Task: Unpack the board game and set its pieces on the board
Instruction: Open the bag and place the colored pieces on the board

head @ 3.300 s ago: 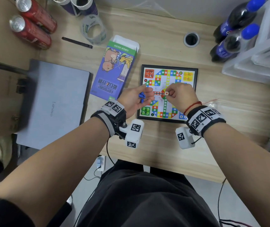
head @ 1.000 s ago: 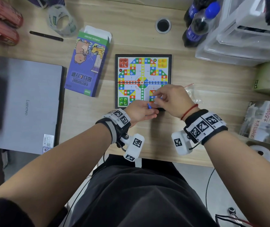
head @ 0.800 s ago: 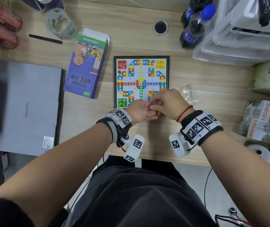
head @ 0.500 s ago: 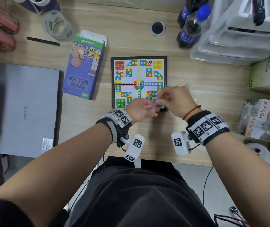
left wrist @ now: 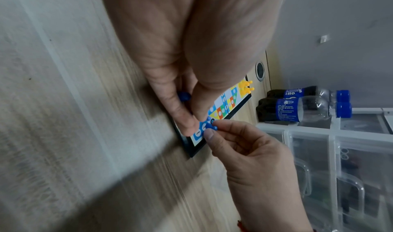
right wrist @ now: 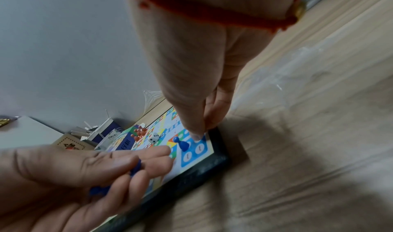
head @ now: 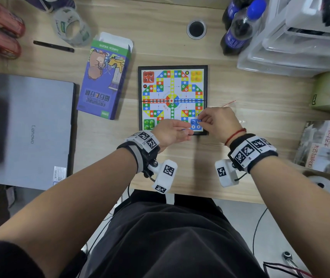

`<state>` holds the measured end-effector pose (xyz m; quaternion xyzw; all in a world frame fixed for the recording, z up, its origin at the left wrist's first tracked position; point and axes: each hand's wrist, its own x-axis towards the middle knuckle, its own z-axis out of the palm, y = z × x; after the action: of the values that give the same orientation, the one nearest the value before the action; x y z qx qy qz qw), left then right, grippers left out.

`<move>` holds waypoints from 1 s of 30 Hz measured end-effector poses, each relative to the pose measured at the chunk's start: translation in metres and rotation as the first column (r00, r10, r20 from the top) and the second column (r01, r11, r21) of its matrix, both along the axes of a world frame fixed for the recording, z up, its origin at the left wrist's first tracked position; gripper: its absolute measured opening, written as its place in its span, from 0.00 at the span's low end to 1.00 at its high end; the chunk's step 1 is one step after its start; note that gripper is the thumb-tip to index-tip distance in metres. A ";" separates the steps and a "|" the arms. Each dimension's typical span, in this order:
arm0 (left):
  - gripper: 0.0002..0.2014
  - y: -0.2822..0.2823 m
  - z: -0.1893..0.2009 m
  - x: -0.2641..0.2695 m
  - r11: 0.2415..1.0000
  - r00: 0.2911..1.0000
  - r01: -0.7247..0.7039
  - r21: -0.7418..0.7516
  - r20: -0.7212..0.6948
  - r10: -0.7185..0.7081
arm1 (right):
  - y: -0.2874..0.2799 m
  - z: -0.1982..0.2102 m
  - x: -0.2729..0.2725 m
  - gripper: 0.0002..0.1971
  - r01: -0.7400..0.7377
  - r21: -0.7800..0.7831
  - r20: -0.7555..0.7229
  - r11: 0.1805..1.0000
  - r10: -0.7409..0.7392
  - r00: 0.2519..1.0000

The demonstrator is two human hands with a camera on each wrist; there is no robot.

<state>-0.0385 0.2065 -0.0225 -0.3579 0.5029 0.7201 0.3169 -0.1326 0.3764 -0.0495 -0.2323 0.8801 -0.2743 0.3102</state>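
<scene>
The ludo board [head: 172, 100] lies flat on the desk. Red pawns [head: 148, 76], yellow pawns [head: 196, 75] and green pawns [head: 149, 123] fill three corners, and a white die [right wrist: 154, 138] sits near the middle. One blue pawn [right wrist: 181, 144] stands on the blue corner square. My right hand [head: 200, 120] pinches another blue pawn [left wrist: 210, 126] just over that corner, touching the board. My left hand [head: 184, 130] hovers at the board's near edge, fingers curled around spare blue pawns [right wrist: 136, 167].
The open game box [head: 104, 81] lies left of the board, with a closed laptop [head: 33, 129] further left. Cola bottles [head: 238, 31] and clear plastic drawers [head: 300, 37] stand at the back right. A clear plastic bag [head: 238, 117] lies under my right hand.
My hands met at the board's near edge, then the right hand drew away with a blue pawn to the blue corner. The left hand stayed put.
</scene>
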 end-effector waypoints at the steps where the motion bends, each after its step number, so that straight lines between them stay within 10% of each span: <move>1: 0.17 0.001 0.000 -0.001 1.000 1.000 -0.002 0.001 0.001 0.002 | 0.000 -0.001 0.000 0.05 0.000 0.001 0.004 1.000 0.000 1.000; 30: 0.15 0.005 -0.004 -0.003 0.999 1.000 0.026 0.021 0.014 -0.026 | -0.001 0.024 0.002 0.08 -0.021 -0.100 -0.058 0.995 0.015 0.998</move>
<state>-0.0411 0.2116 -0.0266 -0.3533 0.4979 0.7184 0.3335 -0.1307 0.3758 -0.0257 -0.2633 0.8717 -0.3085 0.2751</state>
